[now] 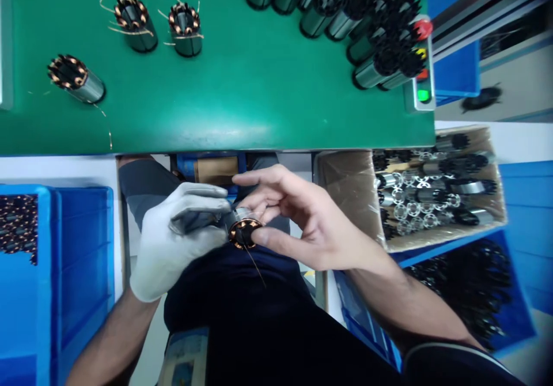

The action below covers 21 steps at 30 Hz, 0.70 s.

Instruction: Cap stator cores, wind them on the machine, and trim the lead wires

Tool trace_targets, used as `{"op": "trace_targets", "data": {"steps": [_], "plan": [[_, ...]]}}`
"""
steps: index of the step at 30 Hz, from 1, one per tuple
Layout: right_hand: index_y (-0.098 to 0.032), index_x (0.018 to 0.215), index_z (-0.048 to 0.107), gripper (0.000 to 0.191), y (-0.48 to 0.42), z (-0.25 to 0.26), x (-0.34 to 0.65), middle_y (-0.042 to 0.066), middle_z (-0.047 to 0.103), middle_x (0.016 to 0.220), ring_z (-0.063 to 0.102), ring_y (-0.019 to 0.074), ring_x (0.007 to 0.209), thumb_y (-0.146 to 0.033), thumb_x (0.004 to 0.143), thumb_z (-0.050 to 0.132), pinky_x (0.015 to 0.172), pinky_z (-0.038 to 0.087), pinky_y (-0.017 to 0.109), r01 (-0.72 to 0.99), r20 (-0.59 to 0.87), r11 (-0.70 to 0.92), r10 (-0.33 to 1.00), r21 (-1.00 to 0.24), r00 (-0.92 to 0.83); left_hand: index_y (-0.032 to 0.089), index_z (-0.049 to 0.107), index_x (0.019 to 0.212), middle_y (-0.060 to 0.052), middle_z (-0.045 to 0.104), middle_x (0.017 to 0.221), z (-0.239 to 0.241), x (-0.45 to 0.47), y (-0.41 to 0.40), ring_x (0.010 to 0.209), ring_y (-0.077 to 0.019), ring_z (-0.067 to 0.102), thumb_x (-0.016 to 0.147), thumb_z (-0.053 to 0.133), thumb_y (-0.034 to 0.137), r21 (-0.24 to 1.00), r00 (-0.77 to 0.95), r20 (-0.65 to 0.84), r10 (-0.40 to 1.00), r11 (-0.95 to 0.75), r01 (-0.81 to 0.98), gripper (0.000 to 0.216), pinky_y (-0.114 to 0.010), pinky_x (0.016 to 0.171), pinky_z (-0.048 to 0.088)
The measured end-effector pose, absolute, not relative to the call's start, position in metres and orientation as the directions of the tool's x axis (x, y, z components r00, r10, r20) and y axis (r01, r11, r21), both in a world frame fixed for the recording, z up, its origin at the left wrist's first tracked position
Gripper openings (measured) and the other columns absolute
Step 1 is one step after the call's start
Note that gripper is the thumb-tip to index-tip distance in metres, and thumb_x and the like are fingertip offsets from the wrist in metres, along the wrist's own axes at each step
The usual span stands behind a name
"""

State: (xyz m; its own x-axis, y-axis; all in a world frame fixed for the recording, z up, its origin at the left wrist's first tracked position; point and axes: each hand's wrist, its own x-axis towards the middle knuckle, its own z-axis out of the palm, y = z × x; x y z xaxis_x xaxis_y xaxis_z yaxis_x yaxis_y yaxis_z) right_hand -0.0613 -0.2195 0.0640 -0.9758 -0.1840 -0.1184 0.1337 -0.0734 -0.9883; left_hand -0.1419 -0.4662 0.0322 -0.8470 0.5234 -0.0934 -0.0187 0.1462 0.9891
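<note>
A motor stator (pixel 244 231) with copper coils is held over my lap, below the table's front edge. Its wound end faces me, and one loose copper wire (pixel 256 267) hangs down from it. My left hand (pixel 179 230), in a white glove, is closed around the stator's far end from the left. From the other side my bare right hand (pixel 298 216) grips it, thumb at the rim of the wound end and fingertips on the body. Three more wound stators, at left (pixel 78 79), middle (pixel 137 26) and right (pixel 185 29), stand on the green table (pixel 259 98).
Several unwound stators (pixel 319 14) crowd the table's back right, beside a button box (pixel 421 95). To my right a plastic-lined carton (pixel 345 196) holds metal cores, above a blue bin (pixel 514 317) of black parts. Blue crates (pixel 82 259) stand at my left.
</note>
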Motion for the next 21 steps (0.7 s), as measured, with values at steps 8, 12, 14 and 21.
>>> {"op": "trace_targets", "data": {"steps": [8,12,14,21], "plan": [[-0.025,0.159,0.063,0.064,-0.218,0.056,-0.062,0.009,0.084,0.131,0.085,0.0203,0.117,-0.029,0.102,0.091,0.095,0.069,0.027,0.151,-0.101,-0.243,-0.208,-0.958,-0.973,0.023,0.078,0.090,-0.015,0.087,0.129,0.007,-0.134,-0.467,0.117,-0.0324,0.085,0.102,0.085,0.056,0.951,-0.795,-0.307,0.523,0.132,-0.280,0.036,-0.044,0.100,0.070],[-0.024,0.162,0.056,0.068,-0.215,0.056,-0.059,0.006,0.084,0.124,0.085,0.0162,0.108,-0.022,0.103,0.089,0.092,0.068,0.024,0.152,-0.111,-0.245,-0.173,-0.957,-0.979,0.026,0.072,0.112,-0.013,0.084,0.138,0.000,-0.136,-0.483,0.132,-0.0326,0.081,0.094,0.096,0.061,0.987,-0.887,-0.038,0.460,0.154,0.037,0.047,-0.047,0.114,0.067],[-0.022,0.162,0.055,0.068,-0.219,0.058,-0.061,0.005,0.084,0.121,0.084,0.0150,0.104,-0.021,0.103,0.088,0.089,0.068,0.023,0.147,-0.115,-0.184,-0.176,-0.972,-0.978,0.029,0.069,0.134,-0.011,0.082,0.145,0.018,-0.138,-0.485,0.143,-0.0358,0.077,0.079,0.107,0.063,0.910,-0.806,0.228,0.546,0.175,0.376,0.075,-0.052,0.125,0.062],[-0.022,0.140,0.075,0.043,-0.234,0.066,-0.067,0.004,0.083,0.113,0.082,0.0163,0.094,-0.023,0.100,0.092,0.086,0.070,0.028,0.025,-0.038,0.127,-0.103,-0.992,-0.994,0.031,0.062,0.162,0.001,0.092,0.120,0.062,-0.126,-0.467,0.100,-0.0263,0.092,0.108,0.076,0.035,0.521,-0.709,0.242,0.662,0.528,0.671,0.057,-0.035,0.084,0.071]]}}
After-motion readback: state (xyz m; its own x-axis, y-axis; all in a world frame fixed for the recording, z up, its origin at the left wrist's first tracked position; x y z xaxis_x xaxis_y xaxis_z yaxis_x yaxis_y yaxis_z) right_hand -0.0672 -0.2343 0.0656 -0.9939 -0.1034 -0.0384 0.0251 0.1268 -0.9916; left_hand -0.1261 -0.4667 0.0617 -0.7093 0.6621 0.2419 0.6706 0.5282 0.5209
